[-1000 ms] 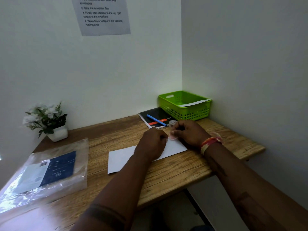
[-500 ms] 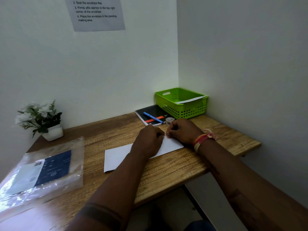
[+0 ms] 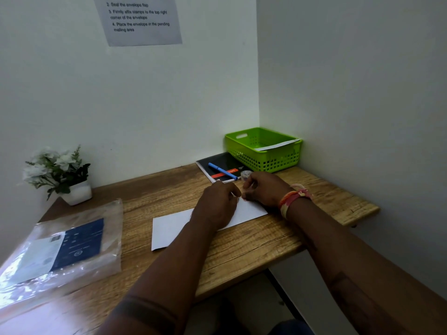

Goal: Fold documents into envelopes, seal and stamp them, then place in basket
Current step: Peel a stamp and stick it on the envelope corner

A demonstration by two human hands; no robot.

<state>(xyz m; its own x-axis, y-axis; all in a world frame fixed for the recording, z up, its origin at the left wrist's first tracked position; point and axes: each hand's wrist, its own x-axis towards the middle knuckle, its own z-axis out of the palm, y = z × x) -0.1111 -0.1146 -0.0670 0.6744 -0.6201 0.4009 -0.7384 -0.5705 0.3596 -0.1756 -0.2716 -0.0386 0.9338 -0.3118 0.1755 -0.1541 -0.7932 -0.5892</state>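
Note:
A white envelope point(image 3: 169, 228) lies flat on the wooden desk point(image 3: 254, 247). My left hand point(image 3: 215, 206) rests on its middle and presses it down, knuckles up. My right hand point(image 3: 263, 189) sits at the envelope's far right corner with curled fingers. Its fingertips pinch a small stamp against the paper, and the stamp is almost entirely hidden. The two hands nearly touch. The green basket point(image 3: 263, 163) stands in the back right corner, with another white envelope point(image 3: 278, 145) leaning inside it.
A small roll of clear tape point(image 3: 246, 174) sits just beyond my right hand. Behind it is a black notebook point(image 3: 222, 163) with a blue pen point(image 3: 222, 170) on it. A plastic sleeve of papers point(image 3: 67, 247) lies at the left, and a potted plant point(image 3: 60, 175) stands by the wall.
Both hands stay at the envelope's right corner. The pinkish stamp seen under the right fingers a second ago is now covered. The view has shifted slightly.

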